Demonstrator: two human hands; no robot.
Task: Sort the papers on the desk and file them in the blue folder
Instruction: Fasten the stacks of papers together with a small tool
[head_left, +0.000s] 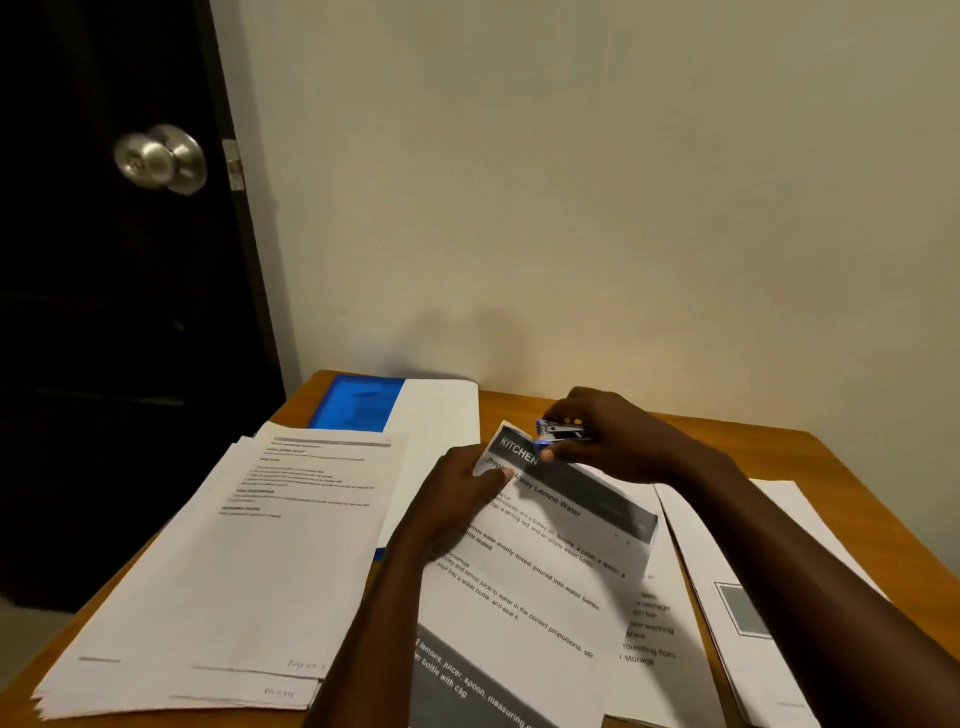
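Along the near edge of the worktop (727, 447) lie three lots of paper: a fanned stack of papers (249, 561) at the near-left, the printed sheets (545, 571) headed KITCHEN in the middle, and more loose papers (779, 545) toward the right edge. The printed sheets run with their long axis slanting away from the near edge, so their heading corner is the farthest part and is raised off the worktop. The left hand (462, 488) pinches that corner from its left side, thumb on top of the page. Just beyond and to the right, the right hand (618, 441) grips a small stapler (563, 430), fingers curled over it. The stapler lies roughly parallel to the far edge with its mouth turned left at the raised corner. Mouth and corner are touching or nearly so, though whether the paper is fully inside cannot be told. The coming squeeze depends on that meeting – the right hand closes while the left steadies the corner. Farther on, at the far-left corner, the blue folder (358, 402) lies flat, partly under a white sheet (441, 410) – up and left of both hands and nearer the left one, so filing is probably a left-side reach.
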